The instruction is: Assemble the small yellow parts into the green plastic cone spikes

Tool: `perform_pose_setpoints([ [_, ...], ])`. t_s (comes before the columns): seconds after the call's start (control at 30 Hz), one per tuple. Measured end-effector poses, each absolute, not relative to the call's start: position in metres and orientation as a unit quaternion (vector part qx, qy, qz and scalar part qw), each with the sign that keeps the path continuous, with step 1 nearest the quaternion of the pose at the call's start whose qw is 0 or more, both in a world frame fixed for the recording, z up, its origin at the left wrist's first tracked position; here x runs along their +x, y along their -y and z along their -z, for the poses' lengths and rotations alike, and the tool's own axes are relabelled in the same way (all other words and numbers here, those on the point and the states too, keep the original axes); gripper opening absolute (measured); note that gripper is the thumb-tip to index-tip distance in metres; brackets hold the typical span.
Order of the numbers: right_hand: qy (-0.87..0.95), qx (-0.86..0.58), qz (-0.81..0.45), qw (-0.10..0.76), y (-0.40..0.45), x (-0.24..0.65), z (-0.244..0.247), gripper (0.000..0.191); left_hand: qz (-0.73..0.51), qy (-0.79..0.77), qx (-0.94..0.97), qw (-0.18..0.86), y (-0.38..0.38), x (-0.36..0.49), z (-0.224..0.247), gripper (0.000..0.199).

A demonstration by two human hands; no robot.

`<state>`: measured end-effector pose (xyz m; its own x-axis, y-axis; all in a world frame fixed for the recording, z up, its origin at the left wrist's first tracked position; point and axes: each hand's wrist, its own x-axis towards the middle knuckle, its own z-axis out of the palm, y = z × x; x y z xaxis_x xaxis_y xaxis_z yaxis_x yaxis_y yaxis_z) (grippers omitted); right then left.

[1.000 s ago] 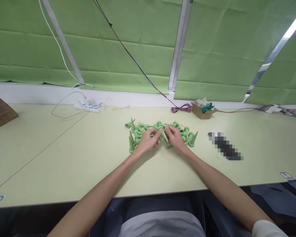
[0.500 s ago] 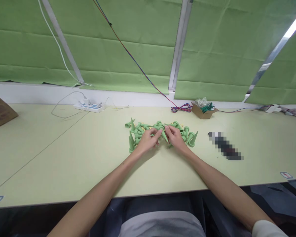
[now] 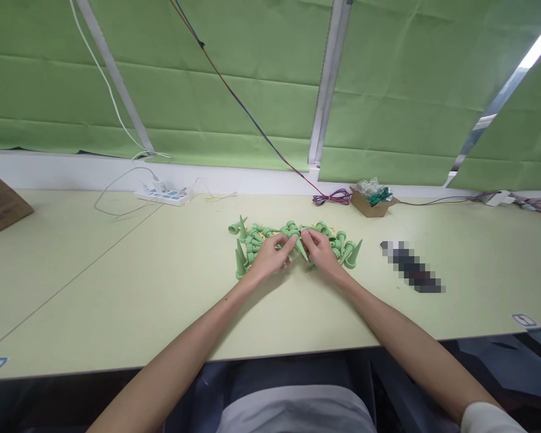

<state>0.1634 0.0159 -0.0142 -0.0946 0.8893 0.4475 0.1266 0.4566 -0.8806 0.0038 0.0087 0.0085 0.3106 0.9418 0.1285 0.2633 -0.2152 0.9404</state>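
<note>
Many green cone-shaped pieces (image 3: pixel 255 234) lie in a loose pile on the pale table, some upright on their caps, with small yellow bits among them. Over the front of the pile, my left hand (image 3: pixel 273 255) pinches one green cone (image 3: pixel 300 247) near its wide end, the tip slanting down to the right. Close beside it, my right hand (image 3: pixel 320 249) has its thumb and fingers pressed together at the cone's right side; what they grip is too small to make out.
Behind the pile stand a small cardboard box (image 3: pixel 373 207) and a coiled cable (image 3: pixel 336 197). A white power strip (image 3: pixel 165 195) is at the back left. A blurred dark object (image 3: pixel 412 267) lies right of the pile. Brown material (image 3: pixel 2 204) sits far left.
</note>
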Motion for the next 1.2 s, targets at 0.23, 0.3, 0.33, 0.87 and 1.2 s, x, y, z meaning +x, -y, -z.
perform_pose_setpoints([
  [0.23, 0.653, -0.399, -0.345, 0.543, -0.0145, 0.1632, 0.0124, 0.049, -0.393, -0.436, 0.675, 0.446, -0.0098, 0.0034, -0.0070, 0.048],
  [0.3, 0.653, -0.401, -0.343, 0.543, -0.0148, 0.1632, 0.0125, 0.050, -0.396, -0.434, 0.675, 0.447, -0.0096, 0.0035, -0.0068, 0.048],
  [0.33, 0.654, -0.400, -0.342, 0.543, -0.0150, 0.1633, 0.0128, 0.050, -0.396, -0.434, 0.674, 0.448, -0.0093, 0.0035, -0.0070, 0.048],
  [0.87, 0.655, -0.402, -0.335, 0.545, -0.0152, 0.1636, 0.0124, 0.051, -0.394, -0.439, 0.676, 0.443, -0.0086, 0.0039, -0.0082, 0.046],
  [1.2, 0.650, -0.398, -0.353, 0.543, -0.0163, 0.1640, 0.0145, 0.050, -0.394, -0.442, 0.673, 0.443, -0.0064, 0.0039, -0.0115, 0.046],
])
